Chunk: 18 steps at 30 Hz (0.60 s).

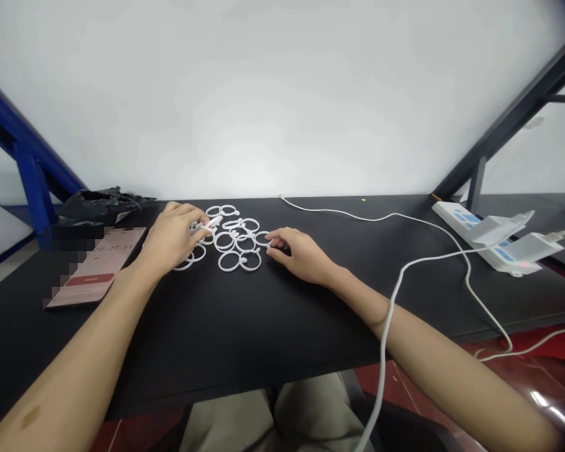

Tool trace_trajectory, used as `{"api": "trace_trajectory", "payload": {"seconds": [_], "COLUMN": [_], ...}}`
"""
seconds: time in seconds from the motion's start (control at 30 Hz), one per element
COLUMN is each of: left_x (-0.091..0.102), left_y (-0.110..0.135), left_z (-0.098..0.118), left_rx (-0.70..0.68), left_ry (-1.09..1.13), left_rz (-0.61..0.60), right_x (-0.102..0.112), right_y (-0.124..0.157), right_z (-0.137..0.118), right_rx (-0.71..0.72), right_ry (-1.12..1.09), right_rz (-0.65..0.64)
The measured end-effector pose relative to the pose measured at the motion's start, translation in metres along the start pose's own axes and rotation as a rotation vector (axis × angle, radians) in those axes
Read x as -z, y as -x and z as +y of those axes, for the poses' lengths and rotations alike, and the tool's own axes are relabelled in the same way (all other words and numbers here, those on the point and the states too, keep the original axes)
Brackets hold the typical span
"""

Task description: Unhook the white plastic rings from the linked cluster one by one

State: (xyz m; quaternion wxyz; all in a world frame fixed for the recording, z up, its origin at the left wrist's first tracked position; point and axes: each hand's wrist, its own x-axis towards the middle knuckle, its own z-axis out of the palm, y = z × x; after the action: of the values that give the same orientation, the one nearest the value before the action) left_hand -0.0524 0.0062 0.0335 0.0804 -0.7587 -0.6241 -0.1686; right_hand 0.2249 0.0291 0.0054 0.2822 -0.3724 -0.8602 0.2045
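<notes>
A pile of thin white rings (230, 261), several joined in pairs with small knobs where they meet, lies on the black table (245, 326). My left hand (175, 233) is at the pile's left side, its thumb and fingers closed around a few white rings (210, 224) lifted at a tilt. Other rings lie under and beside that hand, partly hidden by it. At the pile's right edge, my right hand (301, 254) has its thumb and fingertips closed on the rim of one white ring (262, 238), which is still low at the table.
A phone (96, 263) showing a timer lies at the left, with a crumpled black plastic bag (98, 204) behind it. On the right stands a white power strip (480, 235) with plugged-in adapters. A white cable (392, 314) hangs across my right forearm. A pale wall (263, 100) rises behind.
</notes>
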Motion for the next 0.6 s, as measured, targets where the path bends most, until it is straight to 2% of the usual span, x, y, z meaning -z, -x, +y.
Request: {"api": "trace_trajectory", "payload": {"seconds": [0.17, 0.3, 0.37, 0.43, 0.6], "left_x": [0.009, 0.019, 0.02, 0.016, 0.006], "left_y": [0.0, 0.002, 0.003, 0.004, 0.008], "left_z": [0.013, 0.027, 0.035, 0.043, 0.064], "left_rx": [0.075, 0.272, 0.301, 0.255, 0.097], "left_ry": [0.174, 0.393, 0.584, 0.735, 0.812], "left_rz": [0.101, 0.12, 0.06, -0.039, -0.253], "right_x": [-0.001, -0.002, -0.002, -0.001, 0.0], "right_y": [0.0, 0.001, 0.002, 0.003, 0.004], "right_z": [0.003, 0.001, -0.004, -0.011, -0.024], "right_rx": [0.016, 0.003, -0.01, -0.006, 0.073], "right_ry": [0.008, -0.033, -0.077, -0.124, -0.157], "right_rz": [-0.013, 0.024, 0.056, 0.07, 0.053]}}
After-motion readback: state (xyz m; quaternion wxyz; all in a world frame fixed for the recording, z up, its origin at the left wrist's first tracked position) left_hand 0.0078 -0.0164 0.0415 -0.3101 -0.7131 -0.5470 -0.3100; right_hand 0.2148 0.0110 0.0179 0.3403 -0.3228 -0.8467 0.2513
